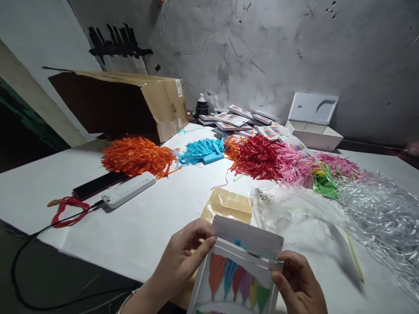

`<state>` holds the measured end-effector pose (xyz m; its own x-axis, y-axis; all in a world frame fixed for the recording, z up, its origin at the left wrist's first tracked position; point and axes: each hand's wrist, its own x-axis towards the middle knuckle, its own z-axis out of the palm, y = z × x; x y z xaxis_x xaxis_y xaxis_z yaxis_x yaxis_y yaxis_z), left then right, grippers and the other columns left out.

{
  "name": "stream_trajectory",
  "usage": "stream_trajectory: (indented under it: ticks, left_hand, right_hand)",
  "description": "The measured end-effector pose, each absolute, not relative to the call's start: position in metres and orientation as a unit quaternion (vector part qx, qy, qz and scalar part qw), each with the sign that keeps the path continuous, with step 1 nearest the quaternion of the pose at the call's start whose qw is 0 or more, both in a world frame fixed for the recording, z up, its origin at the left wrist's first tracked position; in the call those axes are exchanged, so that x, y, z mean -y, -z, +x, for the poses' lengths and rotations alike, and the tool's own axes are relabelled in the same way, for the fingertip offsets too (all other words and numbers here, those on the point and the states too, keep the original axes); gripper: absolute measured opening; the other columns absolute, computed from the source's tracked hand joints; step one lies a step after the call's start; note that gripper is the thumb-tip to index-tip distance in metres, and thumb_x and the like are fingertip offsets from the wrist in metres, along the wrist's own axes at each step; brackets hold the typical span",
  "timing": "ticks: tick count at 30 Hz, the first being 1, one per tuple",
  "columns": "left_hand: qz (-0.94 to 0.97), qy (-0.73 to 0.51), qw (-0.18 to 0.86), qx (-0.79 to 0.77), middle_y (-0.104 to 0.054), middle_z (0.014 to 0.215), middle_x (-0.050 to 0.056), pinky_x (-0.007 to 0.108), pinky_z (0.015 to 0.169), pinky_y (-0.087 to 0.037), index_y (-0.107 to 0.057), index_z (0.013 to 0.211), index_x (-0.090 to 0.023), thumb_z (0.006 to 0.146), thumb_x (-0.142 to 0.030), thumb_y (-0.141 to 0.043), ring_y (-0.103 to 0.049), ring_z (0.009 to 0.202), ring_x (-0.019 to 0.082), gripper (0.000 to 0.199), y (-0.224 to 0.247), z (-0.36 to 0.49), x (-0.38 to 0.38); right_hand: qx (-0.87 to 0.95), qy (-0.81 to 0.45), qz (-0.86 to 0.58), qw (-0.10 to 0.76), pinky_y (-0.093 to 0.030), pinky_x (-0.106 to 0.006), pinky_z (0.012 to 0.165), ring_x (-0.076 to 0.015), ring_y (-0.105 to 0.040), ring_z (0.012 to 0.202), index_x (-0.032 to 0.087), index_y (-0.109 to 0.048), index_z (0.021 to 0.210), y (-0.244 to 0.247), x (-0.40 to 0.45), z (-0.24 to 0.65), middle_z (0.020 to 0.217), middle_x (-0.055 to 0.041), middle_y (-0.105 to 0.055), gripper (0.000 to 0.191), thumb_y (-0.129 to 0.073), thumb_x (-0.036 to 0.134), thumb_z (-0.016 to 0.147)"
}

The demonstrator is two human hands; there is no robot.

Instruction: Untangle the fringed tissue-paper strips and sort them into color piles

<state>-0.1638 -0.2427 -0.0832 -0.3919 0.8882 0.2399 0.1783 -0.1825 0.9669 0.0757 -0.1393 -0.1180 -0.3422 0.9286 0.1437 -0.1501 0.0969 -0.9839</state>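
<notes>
My left hand (191, 255) and right hand (296, 279) each pinch a side of the open box (240, 270), thumbs against fingers, holding it at the near edge of the table (137, 235).

Single head view, facing forward and down over tabletop (131, 235), close.

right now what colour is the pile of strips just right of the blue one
Dark red, best seen in the head view
</notes>
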Motion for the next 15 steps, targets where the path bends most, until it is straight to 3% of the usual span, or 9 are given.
stream_trajectory:
  ticks: [3, 5, 7, 9, 13, 15]
  left_hand:
    - [0.422, -0.651, 0.325, -0.54, -0.059, 0.087, -0.001, 0.017, 0.067, -0.048, -0.064, 0.093, -0.025, 0.092, -0.031, -0.069, -0.057, 0.077, 0.012, 0.008, 0.074, -0.16, 0.236]
    - [0.38, -0.679, 0.348, -0.523, -0.06, 0.092, -0.001, 0.017, 0.071, -0.05, -0.064, 0.11, -0.03, 0.088, -0.031, -0.073, -0.059, 0.083, 0.013, 0.023, 0.071, -0.157, 0.231]
    - [0.377, -0.672, 0.388, -0.505, -0.061, 0.097, 0.001, 0.021, 0.077, -0.051, -0.065, 0.116, -0.029, 0.087, -0.034, -0.074, -0.06, 0.09, 0.016, 0.031, 0.069, -0.155, 0.227]
    - [0.409, -0.646, 0.419, -0.489, -0.062, 0.097, 0.004, 0.025, 0.082, -0.05, -0.071, 0.104, -0.022, 0.088, -0.036, -0.073, -0.059, 0.094, 0.019, 0.022, 0.067, -0.154, 0.224]
    - [0.438, -0.654, 0.379, -0.486, -0.055, 0.083, 0.001, 0.022, 0.073, -0.047, -0.07, 0.081, -0.018, 0.089, -0.036, -0.071, -0.054, 0.08, 0.016, 0.019, 0.059, -0.147, 0.22]
    - [0.441, -0.664, 0.34, -0.499, -0.049, 0.077, -0.001, 0.019, 0.067, -0.044, -0.066, 0.076, -0.018, 0.089, -0.033, -0.07, -0.05, 0.073, 0.013, 0.02, 0.058, -0.144, 0.221]
  right_hand:
    - [0.567, -0.598, -0.312, 0.473, -0.054, -0.016, 0.064, -0.0109, -0.065, 0.07, 0.024, -0.061, 0.085, 0.104, 0.129, 0.069, 0.085, 0.0005, -0.064, 0.024, -0.082, 0.032, 0.079]
    - [0.504, -0.643, -0.308, 0.487, -0.055, -0.02, 0.068, -0.0131, -0.066, 0.076, 0.027, -0.06, 0.093, 0.095, 0.13, 0.061, 0.089, 0.001, -0.065, 0.027, -0.082, 0.032, 0.078]
    - [0.432, -0.703, -0.318, 0.467, -0.057, -0.024, 0.07, -0.0164, -0.069, 0.08, 0.031, -0.059, 0.111, 0.087, 0.135, 0.053, 0.096, -0.0001, -0.069, 0.046, -0.085, 0.036, 0.074]
    - [0.388, -0.762, -0.315, 0.412, -0.057, -0.028, 0.068, -0.0202, -0.07, 0.079, 0.028, -0.06, 0.12, 0.081, 0.14, 0.048, 0.097, -0.0037, -0.072, 0.057, -0.086, 0.039, 0.07]
    - [0.384, -0.781, -0.304, 0.386, -0.052, -0.022, 0.057, -0.0145, -0.064, 0.064, 0.021, -0.072, 0.093, 0.072, 0.142, 0.046, 0.078, -0.0016, -0.069, 0.028, -0.084, 0.036, 0.074]
    - [0.385, -0.774, -0.307, 0.398, -0.051, -0.021, 0.057, -0.0134, -0.063, 0.063, 0.022, -0.075, 0.091, 0.068, 0.141, 0.046, 0.077, -0.0007, -0.07, 0.026, -0.086, 0.035, 0.072]
